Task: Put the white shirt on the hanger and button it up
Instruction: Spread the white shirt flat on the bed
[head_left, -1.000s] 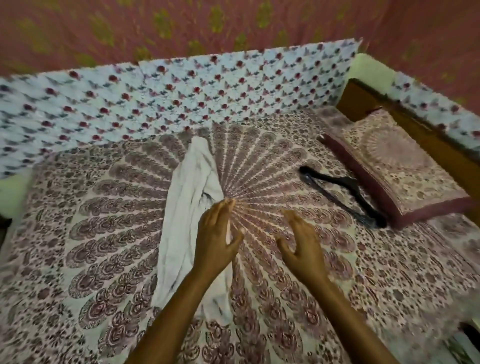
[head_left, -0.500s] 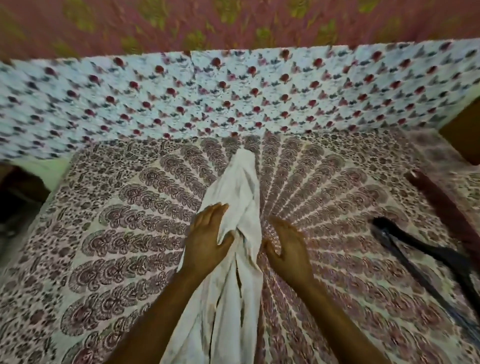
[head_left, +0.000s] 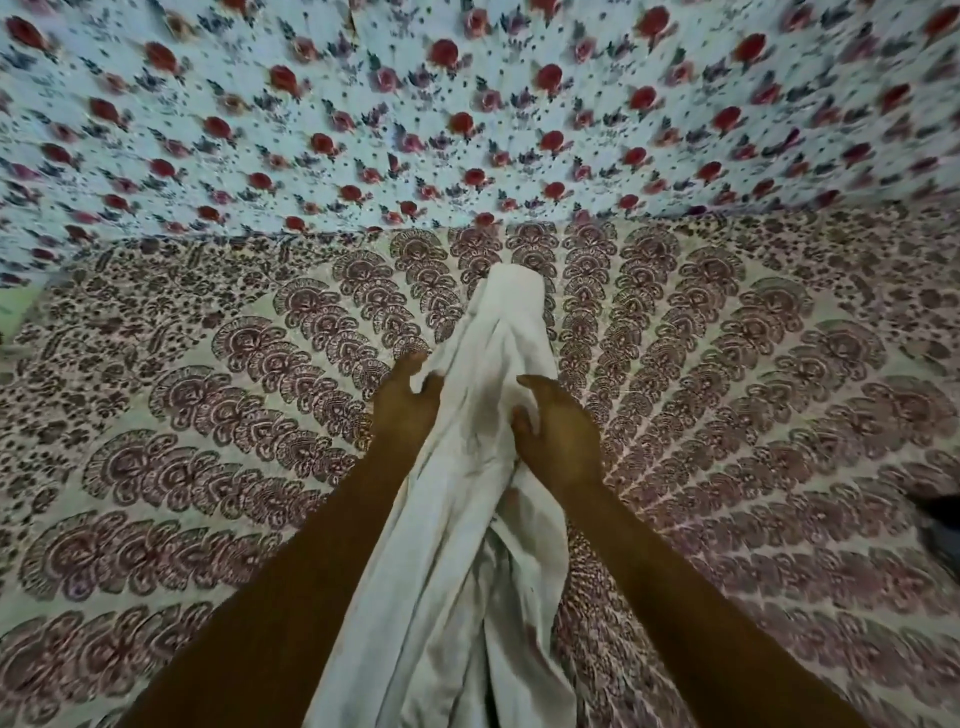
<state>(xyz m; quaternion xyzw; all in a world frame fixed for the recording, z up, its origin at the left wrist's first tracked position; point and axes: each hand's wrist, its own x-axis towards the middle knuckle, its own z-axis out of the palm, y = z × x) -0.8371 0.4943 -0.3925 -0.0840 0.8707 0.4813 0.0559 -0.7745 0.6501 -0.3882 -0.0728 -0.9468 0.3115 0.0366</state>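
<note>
A crumpled white cotton shirt (head_left: 467, 467) is gripped at both sides by the left hand (head_left: 402, 402) and right hand (head_left: 553, 434) on a maroon mandala-printed bedspread (head_left: 208, 415), backed by a rose-printed pale cloth (head_left: 363, 104).

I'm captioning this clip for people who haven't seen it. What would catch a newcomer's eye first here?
First, the white shirt, bunched into a long strip down the middle of the mandala-print bedspread. The left hand and right hand grip it from either side. Behind, a pale cloth with red flowers fills the top of the view.
</note>
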